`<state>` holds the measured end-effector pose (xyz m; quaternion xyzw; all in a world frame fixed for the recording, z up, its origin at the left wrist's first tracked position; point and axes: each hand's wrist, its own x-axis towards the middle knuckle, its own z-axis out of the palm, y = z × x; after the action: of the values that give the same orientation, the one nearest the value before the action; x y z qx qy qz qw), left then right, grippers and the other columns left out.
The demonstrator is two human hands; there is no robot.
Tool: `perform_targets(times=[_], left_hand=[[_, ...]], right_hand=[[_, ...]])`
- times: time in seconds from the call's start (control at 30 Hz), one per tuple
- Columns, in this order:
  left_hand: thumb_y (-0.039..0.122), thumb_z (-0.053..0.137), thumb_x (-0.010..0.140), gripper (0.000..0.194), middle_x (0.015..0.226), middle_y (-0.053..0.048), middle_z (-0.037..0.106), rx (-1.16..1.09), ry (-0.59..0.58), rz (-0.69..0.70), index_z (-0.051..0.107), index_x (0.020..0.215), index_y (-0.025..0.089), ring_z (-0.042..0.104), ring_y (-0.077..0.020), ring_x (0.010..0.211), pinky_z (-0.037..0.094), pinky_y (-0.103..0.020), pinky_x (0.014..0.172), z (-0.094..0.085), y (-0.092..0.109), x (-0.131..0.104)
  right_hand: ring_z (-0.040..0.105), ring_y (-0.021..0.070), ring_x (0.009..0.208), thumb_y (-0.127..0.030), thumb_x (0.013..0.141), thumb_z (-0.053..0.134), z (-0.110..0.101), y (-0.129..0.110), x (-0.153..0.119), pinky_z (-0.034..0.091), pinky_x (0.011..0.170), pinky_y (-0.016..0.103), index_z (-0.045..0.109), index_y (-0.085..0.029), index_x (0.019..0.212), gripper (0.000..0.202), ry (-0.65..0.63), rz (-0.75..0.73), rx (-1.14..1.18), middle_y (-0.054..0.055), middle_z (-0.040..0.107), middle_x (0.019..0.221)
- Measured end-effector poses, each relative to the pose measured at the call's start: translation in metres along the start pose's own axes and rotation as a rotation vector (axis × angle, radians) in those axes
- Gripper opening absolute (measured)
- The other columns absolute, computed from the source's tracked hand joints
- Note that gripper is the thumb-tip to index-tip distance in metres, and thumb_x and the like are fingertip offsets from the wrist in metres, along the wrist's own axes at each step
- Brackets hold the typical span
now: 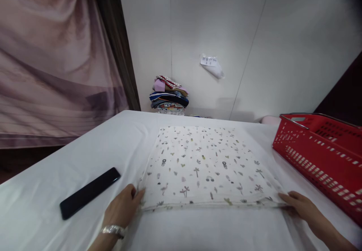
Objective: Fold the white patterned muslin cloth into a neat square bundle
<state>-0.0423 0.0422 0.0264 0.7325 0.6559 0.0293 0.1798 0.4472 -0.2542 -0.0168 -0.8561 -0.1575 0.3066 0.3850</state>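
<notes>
A white cloth [203,168] printed with small palms, flamingos and other figures lies spread in a folded rectangle on the white-covered table. My left hand [123,205], with a metal band at the wrist, pinches its near left corner between thumb and fingers. At the near right corner, my right hand [301,205] grips the cloth's edge the same way. The near edge shows layers and is slightly raised between both hands. Left of my left hand lies a black phone-like slab [89,193], flat and apart from the cloth.
A red perforated plastic basket [319,160] stands on the right of the table [124,130]. Beyond the far edge is a stack of folded clothes [169,96] by the wall. A pink curtain [56,55] hangs at left, and a plastic bag with a paper label [212,66] is on the wall.
</notes>
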Motion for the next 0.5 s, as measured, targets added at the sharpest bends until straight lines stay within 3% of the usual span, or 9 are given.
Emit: perform_targets(times=[0.07,0.17,0.3,0.5], left_hand=[[0.055,0.033,0.078,0.035,0.062,-0.002,0.059,-0.04,0.005,-0.014,0.042,0.07,0.022,0.058,-0.0224,0.063,0.038,-0.031,0.058,0.0,-0.001,0.002],[0.059,0.04,0.072,0.038,0.067,-0.002,0.062,-0.173,-0.01,-0.013,0.046,0.078,0.022,0.059,-0.0218,0.064,0.041,-0.031,0.062,0.0,-0.007,0.008],[0.057,0.045,0.069,0.048,0.074,-0.001,0.064,-0.327,-0.053,0.028,0.047,0.1,0.02,0.061,-0.0206,0.063,0.044,-0.031,0.062,0.002,-0.021,0.013],[0.039,0.04,0.076,0.034,0.072,-0.001,0.062,-0.205,0.032,0.09,0.048,0.103,0.02,0.061,-0.0199,0.069,0.043,-0.029,0.063,0.009,-0.021,0.007]], right_hand=[[0.061,0.0165,0.067,-0.044,0.064,0.068,0.003,-0.009,-0.012,0.051,0.065,0.026,0.05,-0.021,0.077,0.033,-0.065,0.043,0.243,0.001,0.062,0.07],[0.064,0.0199,0.077,-0.036,0.059,0.074,0.006,-0.019,-0.024,0.054,0.075,0.03,0.047,-0.02,0.098,0.05,-0.088,0.098,0.41,0.005,0.067,0.086],[0.066,0.0237,0.078,-0.039,0.063,0.068,0.004,-0.02,-0.028,0.055,0.074,0.034,0.042,-0.019,0.11,0.057,-0.078,0.067,0.377,0.009,0.068,0.086],[0.067,0.0259,0.071,-0.04,0.062,0.061,-0.003,-0.003,-0.012,0.057,0.068,0.036,0.047,-0.019,0.102,0.048,-0.009,0.048,0.171,0.009,0.068,0.077]])
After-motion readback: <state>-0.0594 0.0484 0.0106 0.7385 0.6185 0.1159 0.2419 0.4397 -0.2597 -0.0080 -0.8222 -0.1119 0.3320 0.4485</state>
